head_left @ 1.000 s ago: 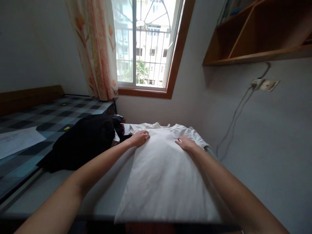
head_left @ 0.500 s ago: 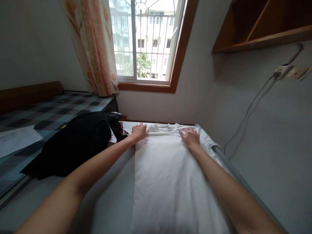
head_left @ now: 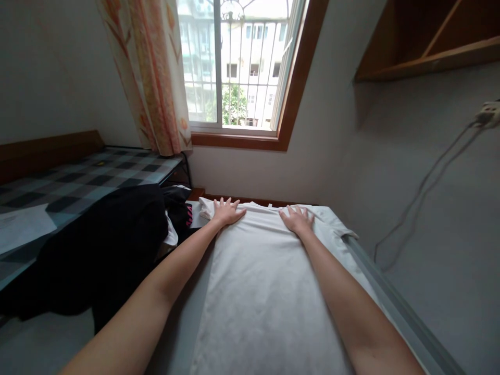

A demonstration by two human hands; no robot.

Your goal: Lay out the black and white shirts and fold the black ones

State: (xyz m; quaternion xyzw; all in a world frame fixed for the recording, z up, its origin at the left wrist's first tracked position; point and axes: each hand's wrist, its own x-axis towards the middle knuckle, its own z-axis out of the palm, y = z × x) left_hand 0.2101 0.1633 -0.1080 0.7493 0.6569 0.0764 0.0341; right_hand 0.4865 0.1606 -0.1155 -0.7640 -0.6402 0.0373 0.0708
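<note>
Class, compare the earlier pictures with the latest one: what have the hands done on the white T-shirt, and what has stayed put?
Both hands slid away from the person, up to the collar end of the white T-shirt; left hand and right hand now lie flat with fingers spread. Nothing was gripped or released. The black garment stayed beside the shirt.

Daylight from window [head_left: 234, 67], overexposed outside; room dim and soft. Black clothes [head_left: 97, 245] lose detail in shadow. Wide-angle warping at edges, near forearms slightly blurred.

Grey table [head_left: 39, 349]: white shirt [head_left: 265, 291], black clothes [head_left: 97, 250].
</note>
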